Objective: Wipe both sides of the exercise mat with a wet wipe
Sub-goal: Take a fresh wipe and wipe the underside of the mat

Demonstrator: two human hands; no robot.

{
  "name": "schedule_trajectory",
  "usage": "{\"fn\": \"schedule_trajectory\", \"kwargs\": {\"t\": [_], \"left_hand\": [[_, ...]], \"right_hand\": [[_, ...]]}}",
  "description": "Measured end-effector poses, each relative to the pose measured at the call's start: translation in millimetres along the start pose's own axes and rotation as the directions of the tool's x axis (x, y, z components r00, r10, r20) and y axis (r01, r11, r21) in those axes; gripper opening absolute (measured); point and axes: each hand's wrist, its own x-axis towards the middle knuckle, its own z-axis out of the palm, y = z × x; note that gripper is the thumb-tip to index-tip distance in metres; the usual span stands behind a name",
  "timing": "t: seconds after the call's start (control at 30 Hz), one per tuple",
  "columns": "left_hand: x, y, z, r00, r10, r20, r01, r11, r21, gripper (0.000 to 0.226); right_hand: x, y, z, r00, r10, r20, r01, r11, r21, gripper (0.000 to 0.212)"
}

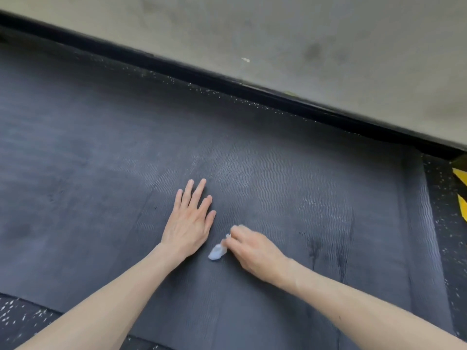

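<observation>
Right hand (255, 251) pinches crumpled wet wipe (217, 252) low-center of frame on exercise mat (101, 173), wipe just left of its fingertips; left hand (188, 223) flat, fingers spread, just beside it.

Mat (227, 137) dark grey, wavy ribbed; wipe (216, 253) white; floor (444, 198) black, white-speckled

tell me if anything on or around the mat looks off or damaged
Nothing looks damaged. The exercise mat lies flat. Dark streaks to the right of the right hand look like wet wipe marks, not tears. The wet wipe is bunched small. The left hand rests flat. White specks dot the floor.
</observation>
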Motion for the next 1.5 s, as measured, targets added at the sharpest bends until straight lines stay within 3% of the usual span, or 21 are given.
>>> {"fn": "schedule_trajectory", "kwargs": {"t": [0.1,0.2,0.3,0.37,0.47,0.57,0.63,0.73,0.83,0.93,1.0,1.1,1.17,1.23,1.3,1.4,1.5], "left_hand": [[9,3,-5,1.000,-0.016,0.025,0.017,0.999,-0.040,0.045],[12,5,-6,0.999,-0.046,-0.001,0.046,0.999,-0.018,0.043],[12,5,-5,0.998,-0.053,-0.028,0.054,0.998,0.036,0.050],[21,7,-7,0.996,-0.081,-0.040,0.084,0.994,0.076,0.055],[45,5,-10,0.993,-0.096,-0.063,0.103,0.986,0.129,0.057],[63,-2,-10,0.998,-0.060,-0.016,0.062,0.987,0.146,0.057],[70,-4,-6,1.000,-0.014,0.000,0.014,0.994,0.107,0.055],[75,-3,-3,0.999,-0.030,0.044,0.028,0.998,0.055,0.056],[80,-1,-7,0.997,-0.074,0.028,0.073,0.996,0.045,0.049],[91,1,-11,0.996,-0.086,-0.040,0.089,0.993,0.082,0.046],[105,1,-11,0.993,-0.069,-0.096,0.080,0.990,0.118,0.047],[136,-5,-7,0.989,-0.086,-0.124,0.097,0.991,0.092,0.051],[158,-4,-5,0.995,-0.053,-0.081,0.059,0.996,0.073,0.055],[174,4,-2,1.000,-0.005,-0.003,0.006,0.997,0.081,0.058],[184,13,-1,0.998,-0.021,0.053,0.017,0.997,0.080,0.062],[189,23,0,0.994,-0.085,0.069,0.078,0.992,0.099,0.066],[190,25,1,0.992,-0.101,0.080,0.090,0.987,0.135,0.066]], "right_hand": [[39,57,-13,0.980,0.153,-0.125,-0.161,0.986,-0.053,0.017],[70,116,-33,0.889,0.401,-0.221,-0.421,0.905,-0.053,0.011],[82,128,-40,0.834,0.491,-0.252,-0.512,0.859,-0.023,0.015],[71,107,-34,0.869,0.444,-0.219,-0.454,0.891,0.004,0.016],[38,63,-23,0.979,0.193,-0.069,-0.192,0.981,0.020,0.010],[26,52,-21,1.000,0.000,-0.001,0.000,1.000,0.010,0.006],[39,72,-22,1.000,-0.021,-0.021,0.020,0.999,-0.045,0.005],[75,129,-33,0.968,0.186,-0.166,-0.204,0.974,-0.094,0.009],[102,188,-56,0.853,0.462,-0.242,-0.490,0.869,-0.066,0.009],[109,196,-64,0.785,0.544,-0.296,-0.578,0.816,-0.030,0.014],[97,172,-57,0.832,0.497,-0.245,-0.518,0.855,-0.022,0.015],[68,131,-48,0.968,0.236,-0.090,-0.236,0.972,0.011,0.011],[62,130,-49,0.994,0.103,-0.035,-0.102,0.995,0.011,0.011],[74,151,-54,0.993,0.099,-0.064,-0.101,0.995,-0.027,0.012],[93,189,-58,0.964,0.224,-0.145,-0.238,0.967,-0.090,0.013],[114,254,-75,0.842,0.439,-0.314,-0.496,0.859,-0.127,0.010],[119,285,-87,0.730,0.567,-0.383,-0.637,0.767,-0.079,0.008]]}}
